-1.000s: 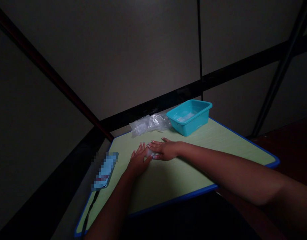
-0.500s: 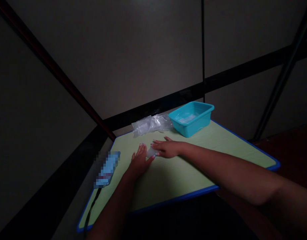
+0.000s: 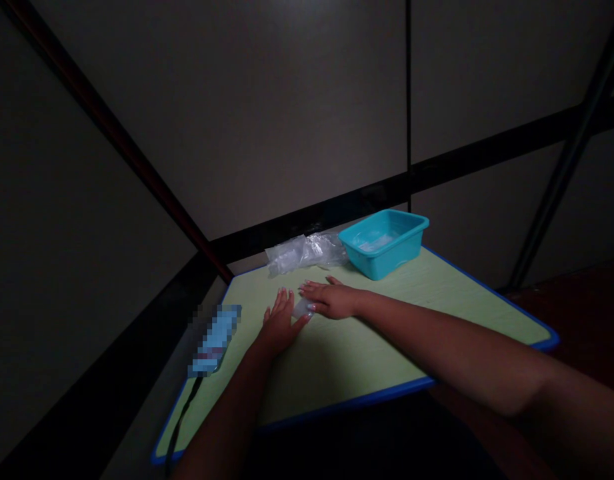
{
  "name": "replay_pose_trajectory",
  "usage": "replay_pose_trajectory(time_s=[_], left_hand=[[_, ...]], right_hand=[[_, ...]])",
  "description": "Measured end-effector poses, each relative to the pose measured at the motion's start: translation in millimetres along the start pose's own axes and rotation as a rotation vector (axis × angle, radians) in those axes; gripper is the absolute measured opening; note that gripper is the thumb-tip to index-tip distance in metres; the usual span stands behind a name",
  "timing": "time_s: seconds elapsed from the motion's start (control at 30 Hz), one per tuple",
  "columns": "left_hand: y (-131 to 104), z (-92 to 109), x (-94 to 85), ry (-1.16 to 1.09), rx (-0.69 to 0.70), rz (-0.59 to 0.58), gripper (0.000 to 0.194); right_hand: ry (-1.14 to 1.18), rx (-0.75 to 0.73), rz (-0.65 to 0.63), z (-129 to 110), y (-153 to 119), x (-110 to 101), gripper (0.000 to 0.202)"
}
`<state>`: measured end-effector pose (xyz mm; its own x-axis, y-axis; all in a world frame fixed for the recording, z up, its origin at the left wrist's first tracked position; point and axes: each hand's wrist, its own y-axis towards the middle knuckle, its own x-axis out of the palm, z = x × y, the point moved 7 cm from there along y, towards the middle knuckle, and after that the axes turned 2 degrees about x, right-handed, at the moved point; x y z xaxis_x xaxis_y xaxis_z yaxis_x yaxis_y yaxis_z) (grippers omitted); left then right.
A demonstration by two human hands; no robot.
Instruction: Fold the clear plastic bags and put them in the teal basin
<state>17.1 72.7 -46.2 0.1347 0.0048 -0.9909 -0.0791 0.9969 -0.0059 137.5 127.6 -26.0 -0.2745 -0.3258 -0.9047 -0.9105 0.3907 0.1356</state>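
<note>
A small whitish translucent piece (image 3: 301, 308) lies flat on the pale green table (image 3: 347, 360), between my two hands. On its left side my left hand (image 3: 279, 321) rests with the fingers spread, its thumb at the near edge of the piece. From the right, my right hand (image 3: 331, 299) lies palm down with fingers stretched out, fingertips at the right edge of the piece. Part of the piece is hidden under the fingers. Both hands are open.
Crumpled clear plastic bags (image 3: 307, 253) lie at the back edge. Beside them stands a turquoise basin (image 3: 394, 256) with clear plastic inside. A blurred blue device (image 3: 215, 340) with a dark cable (image 3: 187, 407) lies at the left edge. A wall stands behind.
The right hand's fingertips have shifted slightly left, over more of the whitish piece. The left hand has hardly moved. The whole view has shifted slightly.
</note>
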Motion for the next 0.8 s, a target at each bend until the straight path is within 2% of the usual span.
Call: replay_pose_trajectory(time_s=[0.07,0.2,0.4,0.5,0.6,0.67,0.8], left_hand=[[0.1,-0.5,-5.8,0.000,-0.004,0.058,0.068],[-1.9,-12.0,-25.3,0.051,-0.085,0.256,0.055],[-9.5,-34.8,-42.2,0.076,-0.256,0.455,0.054],[-11.9,-32.7,-49.1,0.052,-0.201,0.554,0.049],[-13.3,-26.6,-57.8,0.008,-0.062,0.650,0.040],[-11.3,-23.9,-58.4,-0.046,0.039,0.634,0.031],[-3.0,-22.3,-43.3,-0.128,0.145,0.447,0.021]], right_hand=[[-0.003,-0.025,0.009,-5.3,-0.8,-2.3,0.054],[-0.031,-0.008,0.022,-6.3,-2.0,-5.4,0.054],[-0.069,0.105,0.012,8.4,-3.3,-7.3,0.054],[-0.073,0.110,0.002,6.9,-4.8,-8.6,0.055],[-0.067,0.076,-0.006,-0.7,-7.4,-9.9,0.058],[-0.060,0.044,-0.010,-6.0,-9.0,-9.7,0.059],[-0.035,0.018,-0.091,-9.9,-10.2,-0.7,0.063]])
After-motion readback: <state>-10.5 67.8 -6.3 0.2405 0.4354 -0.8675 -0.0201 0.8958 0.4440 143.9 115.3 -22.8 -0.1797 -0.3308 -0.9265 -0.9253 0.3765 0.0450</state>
